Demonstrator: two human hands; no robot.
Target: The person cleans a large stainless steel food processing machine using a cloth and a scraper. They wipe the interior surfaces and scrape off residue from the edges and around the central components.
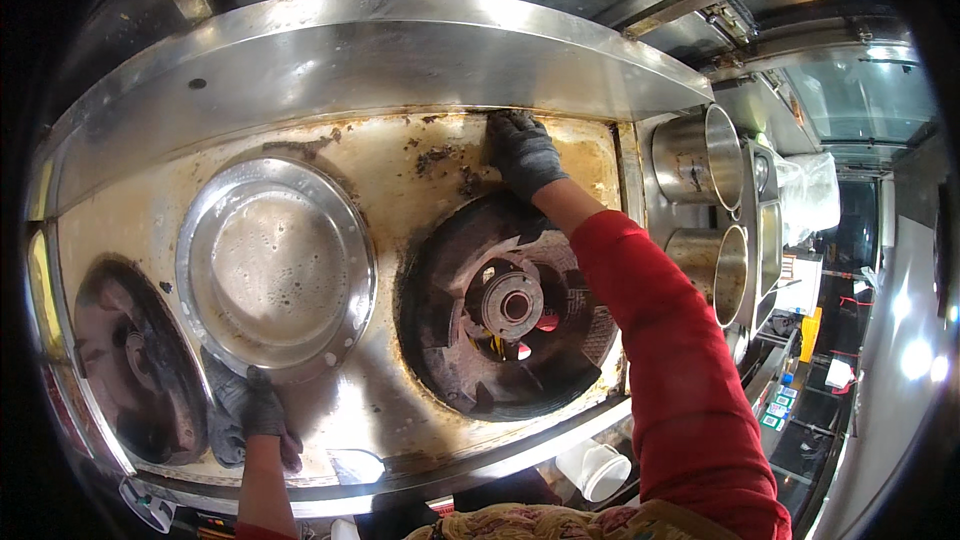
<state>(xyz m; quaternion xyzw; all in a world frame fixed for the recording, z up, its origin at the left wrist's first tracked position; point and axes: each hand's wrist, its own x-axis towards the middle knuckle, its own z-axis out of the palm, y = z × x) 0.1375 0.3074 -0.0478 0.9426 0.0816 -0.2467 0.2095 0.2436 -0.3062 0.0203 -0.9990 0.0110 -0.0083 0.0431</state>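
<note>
My left hand [261, 406], in a grey glove, grips the near rim of a round metal basin [351, 199], its thumb over the edge. Cloudy, bubbly water [279, 262] fills the basin's bottom. Grey cloth [223, 427] lies beside and partly behind this hand. My right hand [523, 150], also gloved in grey, presses into the back seam of the stained stove top [382, 240], against the steel backsplash [420, 64]. Its fingers are bent, and whatever they may hold is hidden. Dark burnt residue [435, 159] marks the surface to its left.
Below my right forearm is a round burner well [442, 337] with a central burner [512, 305]. Another burner well [139, 364] lies at far left. Two steel pots [679, 165] [694, 255] stand at right. A white bucket [596, 469] sits below the front edge.
</note>
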